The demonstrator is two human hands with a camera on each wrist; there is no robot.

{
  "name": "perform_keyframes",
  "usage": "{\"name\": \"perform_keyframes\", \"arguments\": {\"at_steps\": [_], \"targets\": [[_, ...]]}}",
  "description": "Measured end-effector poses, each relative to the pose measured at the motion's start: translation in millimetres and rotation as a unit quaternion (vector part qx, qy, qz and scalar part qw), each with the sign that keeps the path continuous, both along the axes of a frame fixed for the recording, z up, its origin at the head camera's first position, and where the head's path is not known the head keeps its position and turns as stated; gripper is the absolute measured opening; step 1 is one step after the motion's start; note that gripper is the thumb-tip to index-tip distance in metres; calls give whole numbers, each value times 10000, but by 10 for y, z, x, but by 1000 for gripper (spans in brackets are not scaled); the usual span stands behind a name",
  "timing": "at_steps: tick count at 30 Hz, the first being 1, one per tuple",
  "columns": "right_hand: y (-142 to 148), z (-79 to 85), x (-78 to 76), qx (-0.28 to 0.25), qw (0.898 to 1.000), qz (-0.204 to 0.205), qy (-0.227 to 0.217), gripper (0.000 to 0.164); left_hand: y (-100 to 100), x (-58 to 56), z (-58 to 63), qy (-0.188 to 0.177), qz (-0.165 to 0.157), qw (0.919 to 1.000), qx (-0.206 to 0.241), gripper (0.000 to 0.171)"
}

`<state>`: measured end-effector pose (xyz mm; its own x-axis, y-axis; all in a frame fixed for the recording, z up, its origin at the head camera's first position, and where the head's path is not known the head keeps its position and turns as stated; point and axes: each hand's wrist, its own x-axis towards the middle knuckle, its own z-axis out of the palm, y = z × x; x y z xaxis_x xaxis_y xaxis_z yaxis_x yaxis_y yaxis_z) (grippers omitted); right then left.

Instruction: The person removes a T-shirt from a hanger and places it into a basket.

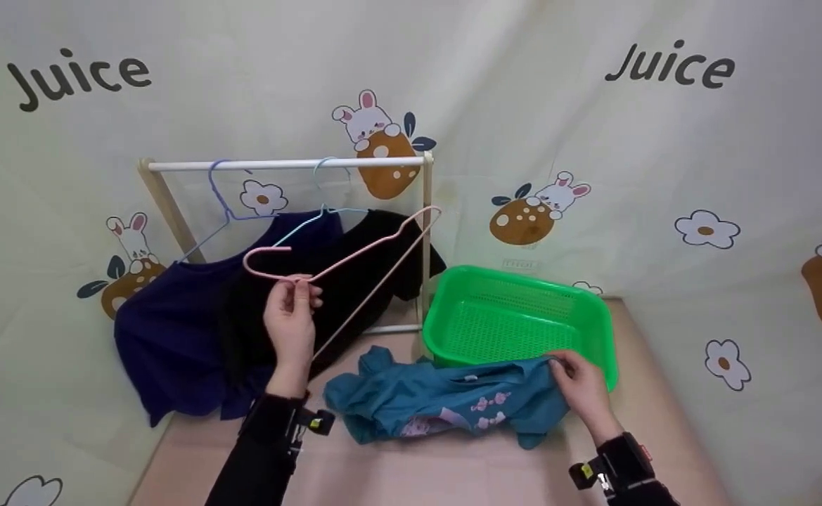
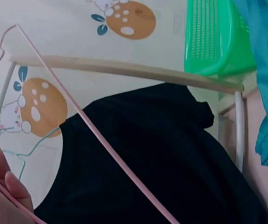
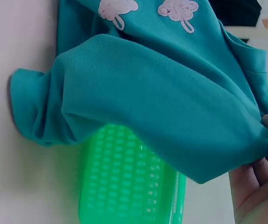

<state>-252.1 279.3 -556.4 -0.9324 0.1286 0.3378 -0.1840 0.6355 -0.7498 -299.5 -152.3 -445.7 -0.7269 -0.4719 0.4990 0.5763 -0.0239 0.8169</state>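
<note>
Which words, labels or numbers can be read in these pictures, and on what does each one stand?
"Juice": printed in dark letters on the backdrop cloth, upper left in the head view.
"Juice": printed again on the same cloth, upper right.
A small label on the cloth just above the green basket: too small and blurred to read.
The teal shirt carries only pink flower prints, no letters.

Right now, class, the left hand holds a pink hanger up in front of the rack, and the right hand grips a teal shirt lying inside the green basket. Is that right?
Not quite. The teal shirt lies on the table in front of the green basket, which is empty, as the head view shows. The rest stands: the left hand holds the pink hanger before the rack, and the right hand grips the shirt.
</note>
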Motion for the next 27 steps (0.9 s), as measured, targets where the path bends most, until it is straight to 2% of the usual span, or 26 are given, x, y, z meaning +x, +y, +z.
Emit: {"name": "perform_keyframes", "arguments": {"at_steps": [4,9,13,18,24,27], "targets": [[128,47,45,-56,9992,-372,-159,17,-70,-33,-14,-63,427,9989,-198,16],[245,97,117,-344,9932,-1108,-88,18,-115,-70,-5,-403,830,9951,-341,16],[289,106,167,-589,9876,-1453,-90,19,-121,-110,42,-652,1191,9865,-913,13],[284,60,195,-555,9905,-1234,-260,20,-66,-206,134,-801,1309,9729,-1729,10],[232,-11,173,-530,9940,-917,-288,19,89,-384,311,-1012,1063,9634,-2242,17],[208,-54,162,-455,9952,-826,-245,18,191,-466,412,-956,978,9609,-2406,18]]}}
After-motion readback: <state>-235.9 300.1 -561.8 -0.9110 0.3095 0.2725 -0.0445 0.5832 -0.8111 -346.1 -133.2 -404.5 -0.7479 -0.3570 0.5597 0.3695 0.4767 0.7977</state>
